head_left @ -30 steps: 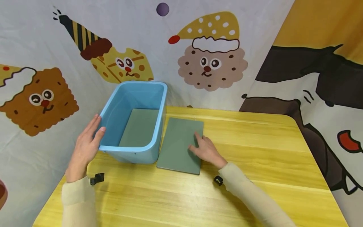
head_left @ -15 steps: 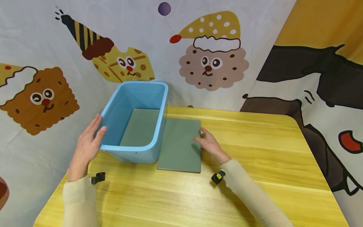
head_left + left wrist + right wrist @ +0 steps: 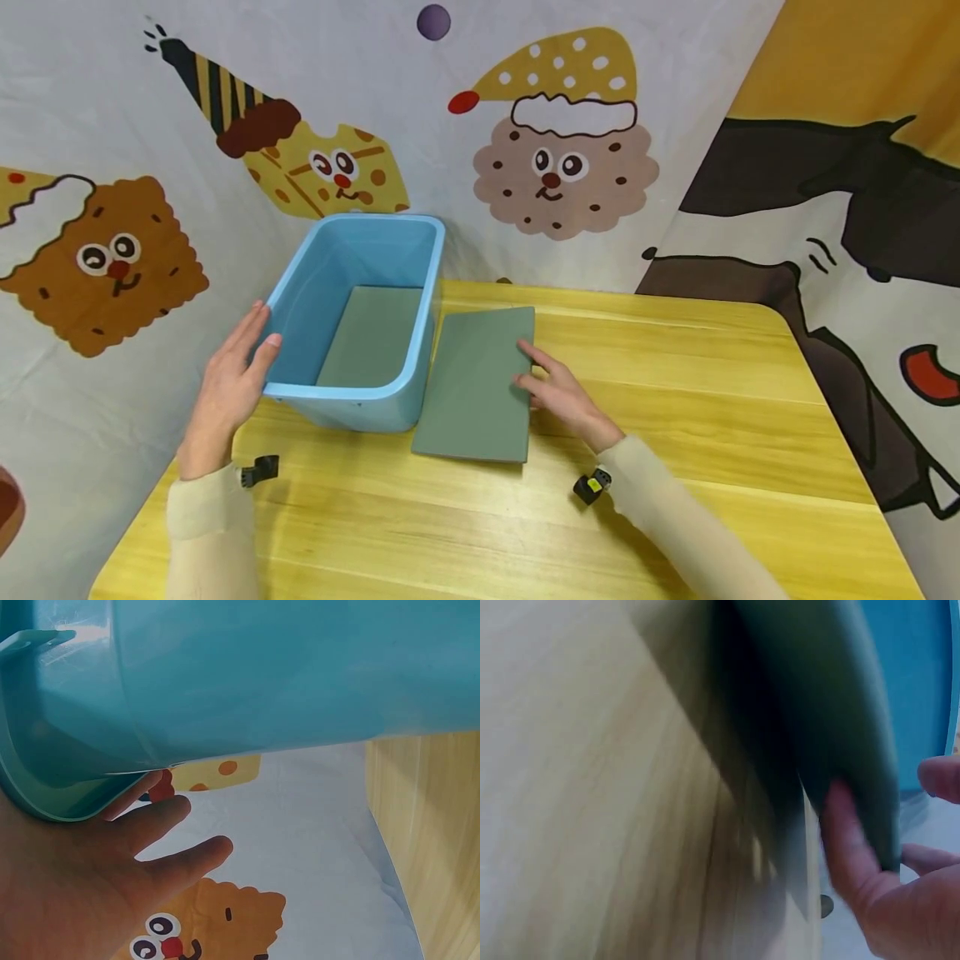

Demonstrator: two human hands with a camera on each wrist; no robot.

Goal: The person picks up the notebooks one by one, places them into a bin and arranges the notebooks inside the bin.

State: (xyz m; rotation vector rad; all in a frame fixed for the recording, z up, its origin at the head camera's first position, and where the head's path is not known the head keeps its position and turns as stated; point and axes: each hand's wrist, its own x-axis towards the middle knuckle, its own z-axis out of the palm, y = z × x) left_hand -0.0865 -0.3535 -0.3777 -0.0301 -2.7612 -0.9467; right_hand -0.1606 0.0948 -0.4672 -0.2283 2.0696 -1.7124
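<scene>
A blue plastic bin (image 3: pixel 431 308) stands on the table. My left hand (image 3: pixel 228 379) rests against its near left rim, fingers straight; in the left wrist view the fingers (image 3: pixel 199 859) extend along the bin's outside. To the bin's right is a flat, rectangular grey-green board (image 3: pixel 476 392). My right hand (image 3: pixel 562 396) pinches the board by its right edge, which is raised off the table. In the right wrist view one finger (image 3: pixel 847 847) lies on the underside of the board (image 3: pixel 832 712), with other fingers on the opposite side.
Another grey-green panel (image 3: pixel 375 337) lies flat on the bin's floor. The yellow wooden table (image 3: pixel 675 400) runs to a rounded far right corner. A cartoon-printed cloth (image 3: pixel 450 150) hangs behind the table. Dark straps (image 3: pixel 260 472) hang near both cuffs.
My right hand first touched the board's top, slid it left against the bin, then took its right edge. That edge is now tilted up off the table. The left hand stays put.
</scene>
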